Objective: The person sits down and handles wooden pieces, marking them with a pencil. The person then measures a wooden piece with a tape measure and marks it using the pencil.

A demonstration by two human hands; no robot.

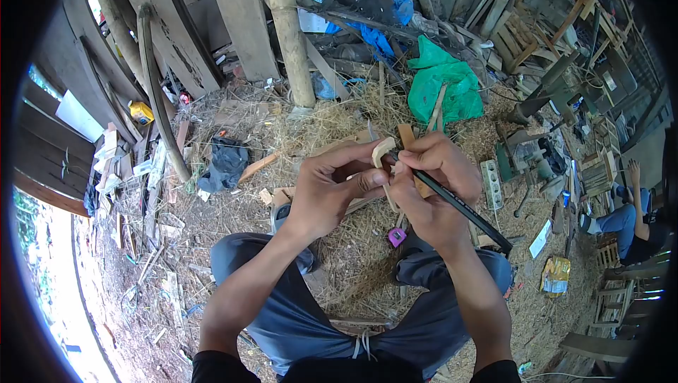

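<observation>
Close in front of me, my left hand [332,189] pinches a small, pale, curved piece of wood [382,151] between its fingers. My right hand [439,189] is wrapped round a long black pencil [462,206] with small lettering along its side. The pencil's back end slants down to the right, and its front end meets the wood piece, where fingers partly hide the contact. Both hands nearly touch each other. Below them, a purple tape measure [397,236] lies on the ground between my feet. Strips of wood partly show behind the fingers.
Wood shavings and scraps cover the ground. A green plastic bag [445,90] lies ahead, and a power strip [491,184] is right of my hands. A wooden post [289,37] stands ahead. Another person [632,220] sits at the far right. A black plastic bag [224,164] lies left.
</observation>
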